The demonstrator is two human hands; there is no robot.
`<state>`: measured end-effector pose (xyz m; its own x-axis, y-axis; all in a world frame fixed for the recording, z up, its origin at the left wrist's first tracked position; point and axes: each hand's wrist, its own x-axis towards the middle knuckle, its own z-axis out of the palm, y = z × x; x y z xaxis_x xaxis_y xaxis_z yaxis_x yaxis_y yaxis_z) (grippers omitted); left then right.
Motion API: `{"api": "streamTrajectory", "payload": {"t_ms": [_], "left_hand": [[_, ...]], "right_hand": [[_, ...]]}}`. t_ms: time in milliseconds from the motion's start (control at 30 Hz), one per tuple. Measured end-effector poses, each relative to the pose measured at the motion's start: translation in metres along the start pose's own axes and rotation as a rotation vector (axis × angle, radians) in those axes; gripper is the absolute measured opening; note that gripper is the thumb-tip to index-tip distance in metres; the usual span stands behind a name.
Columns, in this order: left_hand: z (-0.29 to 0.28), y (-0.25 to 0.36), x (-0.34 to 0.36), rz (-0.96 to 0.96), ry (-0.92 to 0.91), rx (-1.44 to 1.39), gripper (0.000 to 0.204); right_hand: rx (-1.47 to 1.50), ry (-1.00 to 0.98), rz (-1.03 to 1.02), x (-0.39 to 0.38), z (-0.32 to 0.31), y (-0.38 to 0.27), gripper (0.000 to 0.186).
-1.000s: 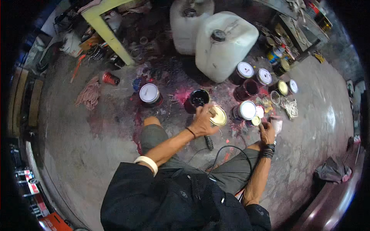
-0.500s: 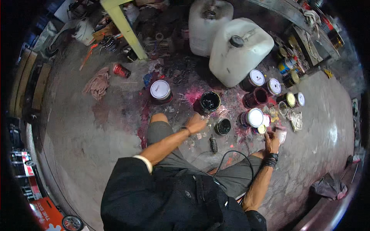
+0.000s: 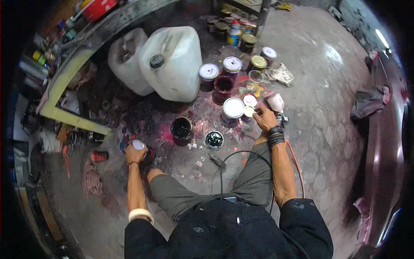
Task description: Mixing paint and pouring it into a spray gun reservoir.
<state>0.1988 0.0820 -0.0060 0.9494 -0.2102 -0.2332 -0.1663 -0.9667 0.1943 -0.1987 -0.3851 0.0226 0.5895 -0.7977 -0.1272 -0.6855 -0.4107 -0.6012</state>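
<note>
My left hand is closed over the top of a white-lidded paint can, left of my knee. My right hand has its fingers curled at the edge of a small yellow-lidded can; whether they grip it is hidden. Right behind that hand is a whitish, pink-stained cup with a metal part beside it. An open can of dark paint and a smaller open tub of black paint stand between my hands. A larger white-lidded can stands left of my right hand.
Two big white jerrycans stand ahead. Several more cans and a crumpled rag lie to their right. A black cable with a dark plug crosses between my legs; an orange hose runs by my right forearm. A car panel borders the right.
My view has swung to the right. My left hand has moved from beside the open dark paint can onto the white-lidded can at left. My right hand stays by the small yellow-lidded can.
</note>
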Motion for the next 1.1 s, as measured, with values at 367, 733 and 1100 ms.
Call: {"api": "streamTrajectory", "payload": {"t_ms": [367, 733, 1100], "left_hand": [[-0.136, 0.165, -0.114, 0.666, 0.234, -0.032, 0.117], [-0.102, 0.386, -0.198, 1.132, -0.093, -0.290, 0.125], [-0.094, 0.336, -0.207, 0.954, -0.361, -0.625, 0.102]], "right_hand": [[0.467, -0.128, -0.661, -0.052, -0.012, -0.097, 0.087], [0.261, 0.280, -0.728, -0.058, -0.071, -0.129, 0.085], [0.144, 0.775, -0.376, 0.034, -0.153, 0.019, 0.068]]}}
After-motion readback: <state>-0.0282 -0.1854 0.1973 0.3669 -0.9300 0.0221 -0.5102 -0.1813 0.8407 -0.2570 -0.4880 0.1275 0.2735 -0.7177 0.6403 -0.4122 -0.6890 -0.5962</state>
